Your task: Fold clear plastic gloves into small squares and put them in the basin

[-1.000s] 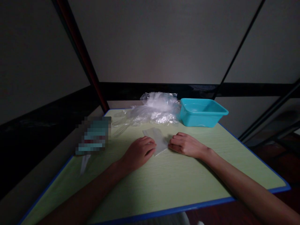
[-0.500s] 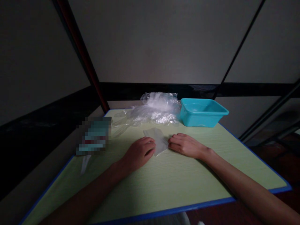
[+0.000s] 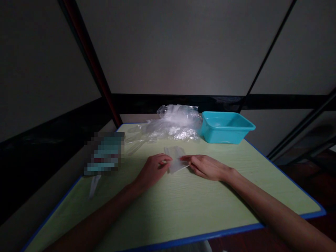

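A small translucent plastic bag [image 3: 175, 163] lies nearly flat near the middle of the table, between my two hands. My left hand [image 3: 156, 168] pinches its left edge, thumb and fingers curved together there. From the other side my right hand [image 3: 203, 165] grips the right edge, with the index finger stretched over the bag's surface and the other fingers curled under. The undersides of both hands are hidden. Behind the bag is a heap of clear plastic bags [image 3: 175, 122].
A turquoise plastic basin [image 3: 223, 135] stands at the back right, touching or close to the plastic heap. A blurred-out greenish item [image 3: 105, 154] lies at the left edge, a pale strip [image 3: 94, 185] below it. Blue trim edges the light-green table [image 3: 183, 206]; wardrobe-like panels [image 3: 178, 52] rise behind.
My right index finger has stretched out left over the bag. The bag has shifted slightly and its right side has been drawn up toward my right hand. My left hand has barely moved.
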Tool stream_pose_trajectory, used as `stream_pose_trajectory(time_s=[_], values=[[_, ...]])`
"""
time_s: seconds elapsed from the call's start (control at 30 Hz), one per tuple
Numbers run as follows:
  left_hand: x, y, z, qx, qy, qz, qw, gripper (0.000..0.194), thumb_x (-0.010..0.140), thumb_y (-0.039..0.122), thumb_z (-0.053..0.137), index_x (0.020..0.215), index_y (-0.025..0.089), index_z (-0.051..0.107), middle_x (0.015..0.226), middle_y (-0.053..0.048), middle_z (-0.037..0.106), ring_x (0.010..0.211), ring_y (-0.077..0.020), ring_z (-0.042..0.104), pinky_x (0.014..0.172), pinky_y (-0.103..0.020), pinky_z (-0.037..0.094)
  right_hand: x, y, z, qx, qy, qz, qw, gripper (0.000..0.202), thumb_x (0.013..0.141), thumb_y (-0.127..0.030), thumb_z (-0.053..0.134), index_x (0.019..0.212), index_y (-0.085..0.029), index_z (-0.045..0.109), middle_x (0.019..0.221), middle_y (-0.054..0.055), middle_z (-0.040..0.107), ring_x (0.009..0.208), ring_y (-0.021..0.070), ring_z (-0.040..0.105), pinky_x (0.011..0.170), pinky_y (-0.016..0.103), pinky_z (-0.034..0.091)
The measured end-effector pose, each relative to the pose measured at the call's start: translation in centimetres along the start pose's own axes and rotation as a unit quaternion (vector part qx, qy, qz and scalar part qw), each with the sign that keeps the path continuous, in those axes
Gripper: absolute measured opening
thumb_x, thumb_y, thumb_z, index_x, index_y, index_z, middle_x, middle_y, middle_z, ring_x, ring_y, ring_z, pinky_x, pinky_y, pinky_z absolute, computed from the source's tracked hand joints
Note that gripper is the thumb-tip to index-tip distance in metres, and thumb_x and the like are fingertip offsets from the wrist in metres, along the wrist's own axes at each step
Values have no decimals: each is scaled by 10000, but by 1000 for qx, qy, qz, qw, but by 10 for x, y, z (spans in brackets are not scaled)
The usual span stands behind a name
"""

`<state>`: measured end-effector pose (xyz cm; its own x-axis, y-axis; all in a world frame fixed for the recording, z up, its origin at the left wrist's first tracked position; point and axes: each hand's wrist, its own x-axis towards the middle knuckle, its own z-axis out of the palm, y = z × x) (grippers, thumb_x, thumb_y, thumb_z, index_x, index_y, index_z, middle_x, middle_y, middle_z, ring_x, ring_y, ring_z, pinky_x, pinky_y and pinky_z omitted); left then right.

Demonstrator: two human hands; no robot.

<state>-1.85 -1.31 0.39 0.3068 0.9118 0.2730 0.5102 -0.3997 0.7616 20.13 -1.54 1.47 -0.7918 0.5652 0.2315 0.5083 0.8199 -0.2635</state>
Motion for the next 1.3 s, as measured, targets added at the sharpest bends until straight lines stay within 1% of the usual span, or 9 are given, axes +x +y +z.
stream_pose_trajectory(time_s=[0.07, 0.13, 0.23, 0.33, 0.43, 0.63, 0.93, 1.1, 1.3], values=[[1, 0, 0, -43, 4, -30, 999, 154, 672, 191, 498, 758, 148, 618, 802, -47, 650, 691, -153, 613, 626, -254, 489, 0, 1, 1, 39, 9, 19, 999, 96, 860, -167, 309, 920, -181, 382, 1052, 107, 569, 823, 158, 559, 713, 315, 434], [3, -1, -1, -81, 2, -47, 996, 160, 668, 189, 488, 772, 143, 601, 796, -49, 649, 716, -158, 617, 660, -266, 486, 3, 2, 2, 71, 27, 46, 996, 66, 858, -187, 310, 866, -190, 375, 865, 61, 590, 675, 140, 531, 617, 279, 412], [6, -2, -4, -126, 4, -61, 990, 200, 656, 158, 471, 837, 144, 554, 800, -42, 642, 729, -148, 613, 687, -269, 474, 13, 8, 3, 125, 83, 86, 985, 55, 849, -216, 316, 828, -195, 362, 644, -19, 483, 546, 115, 436, 524, 237, 351], [10, -3, -6, -166, 13, -100, 981, 287, 602, 108, 472, 884, 157, 493, 741, -2, 614, 677, -131, 603, 615, -246, 471, 31, 15, 6, 219, 133, 134, 957, 42, 825, -203, 325, 796, -196, 355, 573, -52, 400, 510, 100, 399, 485, 212, 324], [14, -4, -7, -206, 24, -147, 967, 341, 581, 104, 492, 912, 165, 436, 692, 29, 579, 613, -120, 594, 534, -223, 458, 48, 23, 11, 275, 149, 206, 927, 39, 787, -178, 337, 775, -191, 372, 541, -64, 401, 480, 90, 409, 457, 200, 318], [17, -6, -2, -202, 53, -160, 965, 530, 538, 127, 604, 993, 184, 338, 606, 99, 536, 443, -76, 539, 447, -185, 402, 65, 34, 20, 272, 168, 260, 911, 48, 730, -158, 356, 737, -187, 393, 459, -84, 386, 391, 82, 374, 398, 197, 273], [22, -7, 1, -166, 73, -179, 967, 593, 529, 88, 615, 1028, 168, 305, 524, 135, 482, 395, -59, 482, 394, -157, 392, 67, 39, 30, 287, 203, 282, 893, 112, 693, -146, 376, 790, -199, 357, 457, -98, 380, 374, 84, 396, 371, 189, 266], [25, -5, -1, -169, 64, -204, 962, 587, 526, 74, 619, 1020, 172, 317, 534, 125, 477, 463, -78, 527, 406, -162, 427, 65, 38, 28, 312, 185, 289, 886, 165, 713, -242, 439, 824, -206, 322, 452, -96, 432, 367, 87, 409, 355, 181, 299], [28, -2, -4, -168, 46, -226, 958, 526, 537, 85, 624, 965, 175, 333, 540, 114, 469, 480, -77, 521, 393, -153, 429, 62, 39, 27, 295, 166, 290, 895, 271, 656, -170, 504, 851, -203, 319, 466, -103, 455, 386, 84, 419, 379, 179, 324]])
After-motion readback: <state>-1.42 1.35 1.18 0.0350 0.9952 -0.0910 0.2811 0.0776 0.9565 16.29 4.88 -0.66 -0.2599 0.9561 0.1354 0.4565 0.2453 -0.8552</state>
